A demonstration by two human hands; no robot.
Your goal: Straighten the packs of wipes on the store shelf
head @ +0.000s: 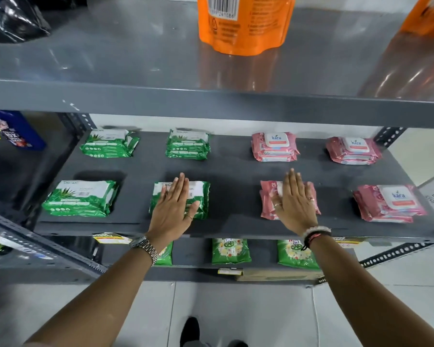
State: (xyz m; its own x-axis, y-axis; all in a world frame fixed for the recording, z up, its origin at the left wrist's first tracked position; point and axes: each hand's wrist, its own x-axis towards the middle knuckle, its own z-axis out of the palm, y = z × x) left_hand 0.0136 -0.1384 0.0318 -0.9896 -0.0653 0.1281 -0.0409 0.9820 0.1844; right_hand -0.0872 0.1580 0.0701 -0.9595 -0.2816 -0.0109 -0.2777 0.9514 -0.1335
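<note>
Hands lie flat, with no closed grip: your left hand (172,209) rests with fingers straight and together on the green pack (201,196), and your right hand (295,202) rests the same way, spread flat, on the pink pack (267,209). Both packs sit in the front row of the shelf (231,171). At 2 o'clock, the pink pack with white lid (276,145) reads "kara".
</note>
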